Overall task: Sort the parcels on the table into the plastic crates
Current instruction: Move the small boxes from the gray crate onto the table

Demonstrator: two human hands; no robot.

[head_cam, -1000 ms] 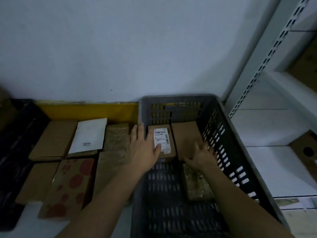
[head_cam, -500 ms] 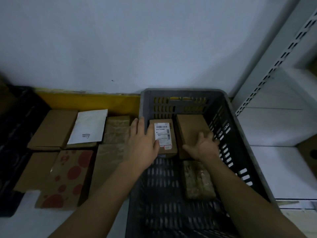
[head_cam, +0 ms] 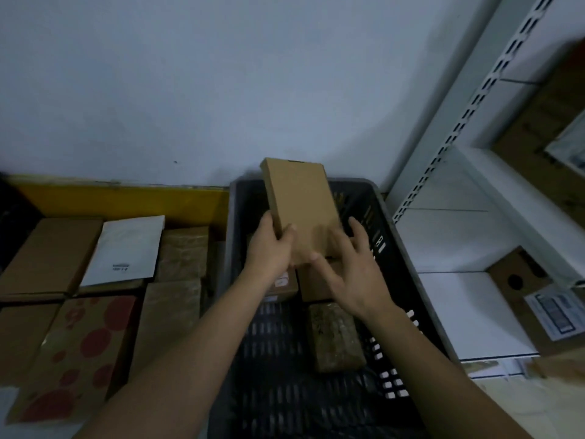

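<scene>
My left hand grips the lower end of a flat plain brown box and holds it tilted upright over the back of the grey plastic crate. Beside the box's lower right corner, my right hand has its fingers spread and straight. Whether it touches the box I cannot tell. Under my hands in the crate lie a labelled box, mostly hidden, and another brown box. A wrapped brown parcel lies closer to me.
Left of the grey crate a yellow crate holds a brown box, a white envelope, two wrapped parcels and a red-spotted parcel. A black crate sits far left. White shelving with a cardboard box stands right.
Both hands lay on the boxes at the back of the grey crate. Now my left hand holds a plain brown box raised above the crate, and my right hand has come up beside it.
</scene>
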